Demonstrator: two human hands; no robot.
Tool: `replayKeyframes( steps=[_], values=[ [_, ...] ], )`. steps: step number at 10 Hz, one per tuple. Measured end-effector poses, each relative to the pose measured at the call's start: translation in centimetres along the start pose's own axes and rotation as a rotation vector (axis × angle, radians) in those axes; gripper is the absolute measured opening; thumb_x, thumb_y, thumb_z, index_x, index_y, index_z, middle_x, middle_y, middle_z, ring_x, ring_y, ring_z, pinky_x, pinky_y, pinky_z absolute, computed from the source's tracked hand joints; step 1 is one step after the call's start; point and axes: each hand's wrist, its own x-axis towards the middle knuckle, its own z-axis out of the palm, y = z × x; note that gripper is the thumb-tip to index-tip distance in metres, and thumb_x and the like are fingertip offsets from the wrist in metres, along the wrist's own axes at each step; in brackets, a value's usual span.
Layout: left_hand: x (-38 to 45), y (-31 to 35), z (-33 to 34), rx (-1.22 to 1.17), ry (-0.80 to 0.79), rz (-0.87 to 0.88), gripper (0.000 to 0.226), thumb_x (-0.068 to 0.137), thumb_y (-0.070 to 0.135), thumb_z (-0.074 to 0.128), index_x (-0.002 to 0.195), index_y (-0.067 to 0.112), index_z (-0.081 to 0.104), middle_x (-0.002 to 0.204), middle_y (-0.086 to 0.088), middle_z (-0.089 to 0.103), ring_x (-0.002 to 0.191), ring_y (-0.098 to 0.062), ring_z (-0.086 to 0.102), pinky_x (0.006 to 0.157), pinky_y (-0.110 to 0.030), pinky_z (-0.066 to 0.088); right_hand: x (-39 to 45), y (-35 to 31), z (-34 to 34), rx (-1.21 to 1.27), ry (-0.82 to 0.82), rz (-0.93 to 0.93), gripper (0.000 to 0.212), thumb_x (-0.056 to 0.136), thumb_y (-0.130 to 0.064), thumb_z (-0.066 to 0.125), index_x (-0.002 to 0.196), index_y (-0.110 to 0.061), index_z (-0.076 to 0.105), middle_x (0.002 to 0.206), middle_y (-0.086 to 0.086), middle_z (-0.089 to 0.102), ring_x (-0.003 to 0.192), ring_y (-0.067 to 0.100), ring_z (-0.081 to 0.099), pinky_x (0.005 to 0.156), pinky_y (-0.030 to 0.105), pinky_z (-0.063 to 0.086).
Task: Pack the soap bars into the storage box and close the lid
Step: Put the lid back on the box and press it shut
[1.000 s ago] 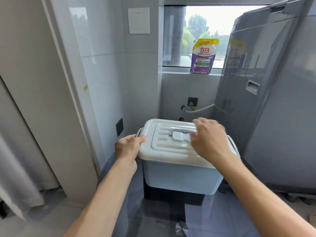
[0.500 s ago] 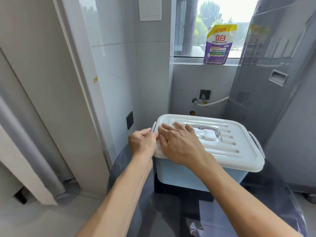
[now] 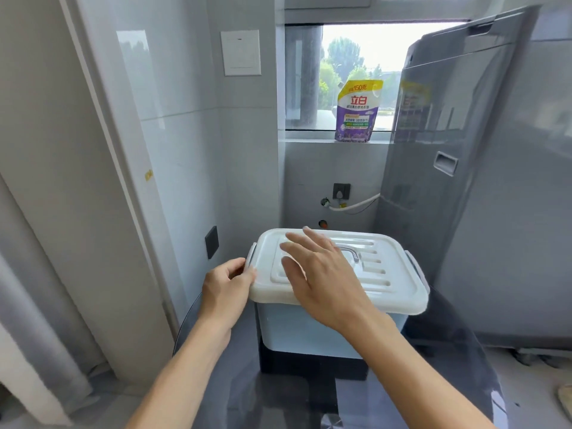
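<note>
A pale blue storage box (image 3: 309, 332) stands on a dark glass table (image 3: 309, 397), with its white ribbed lid (image 3: 390, 274) lying flat on top. My left hand (image 3: 226, 286) pinches the latch at the lid's left edge. Fingers spread, my right hand (image 3: 318, 274) lies over the left half of the lid; whether it touches is unclear. A grey handle (image 3: 349, 252) shows just right of its fingers. No soap bars are visible; the box's inside is hidden.
A tall grey washing machine (image 3: 483, 181) stands close on the right. A purple and yellow detergent pouch (image 3: 356, 113) sits on the window sill. Tiled walls close in on the left and behind, with a tap and hose (image 3: 349, 205) low on the back wall.
My right hand has gone from gripping the lid's left edge beside my left hand to lying spread over the lid. My left hand stays at the left latch. The view tilted up.
</note>
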Motion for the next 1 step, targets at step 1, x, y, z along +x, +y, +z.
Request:
replayKeyframes(
  steps=[1],
  values=[
    [-1.52,0.93,-2.55,-0.079,0.055,0.140,0.023,0.085,0.028,0.071,0.107,0.033,0.074,0.108,0.020,0.071,0.092,0.006,0.065,0.088,-0.024,0.047,-2.88,0.25,-4.13,0.176,0.265,-0.021,0.031,0.097,-0.031,0.056,0.125,-0.023,0.066,0.139,-0.008,0.059,0.139,0.016,0.042,0.112,0.026,0.033]
  ],
)
